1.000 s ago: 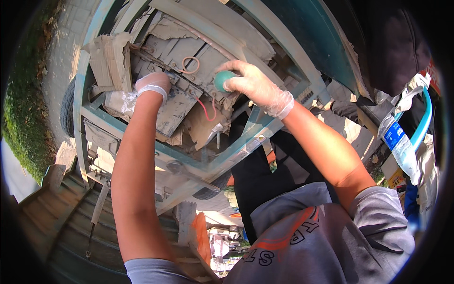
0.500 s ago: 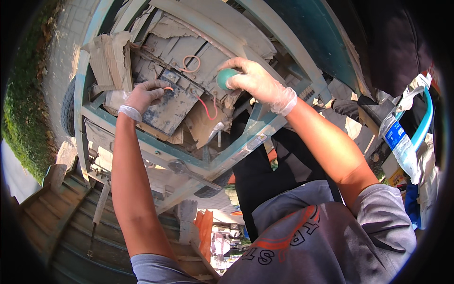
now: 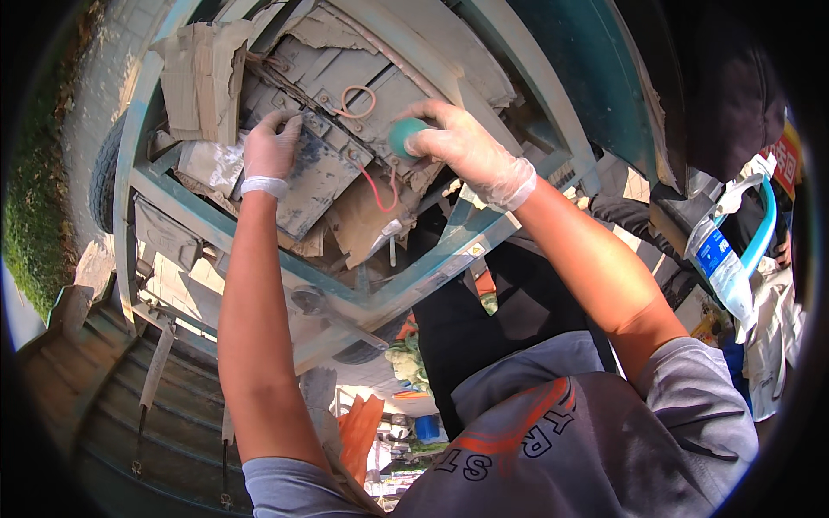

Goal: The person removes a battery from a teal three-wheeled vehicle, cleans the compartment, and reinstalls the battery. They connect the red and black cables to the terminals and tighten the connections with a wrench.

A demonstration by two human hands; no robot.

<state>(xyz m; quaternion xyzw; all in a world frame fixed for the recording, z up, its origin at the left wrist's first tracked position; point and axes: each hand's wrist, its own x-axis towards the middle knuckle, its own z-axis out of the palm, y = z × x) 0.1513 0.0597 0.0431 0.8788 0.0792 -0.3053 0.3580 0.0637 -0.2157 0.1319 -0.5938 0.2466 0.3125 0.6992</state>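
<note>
My right hand (image 3: pixel 466 155), in a thin clear glove, is closed around a green rubber bulb (image 3: pixel 406 136) above the dusty batteries. Whether a tube or nozzle extends below the bulb is hidden. My left hand (image 3: pixel 271 154), gloved too, has its fingers curled together over the left edge of a dirty dark battery (image 3: pixel 315 186); I cannot see what is in them. A red wire (image 3: pixel 377 192) bends off this battery's right end. Farther back, an orange wire loop (image 3: pixel 354 102) lies on another grey battery.
A teal metal frame (image 3: pixel 406 289) surrounds the batteries. Torn cardboard (image 3: pixel 203 82) stands at the left, more cardboard (image 3: pixel 367 220) lies near the front. A tyre (image 3: pixel 105 177) sits outside the frame. A wrench-like tool (image 3: pixel 332 315) rests on the near rail. Plastic packaging (image 3: pixel 725 268) is at right.
My left hand has moved farther away, and the small orange-red tip by its fingers no longer shows. My right hand still grips the green bulb in nearly the same place. The view has shifted slightly.
</note>
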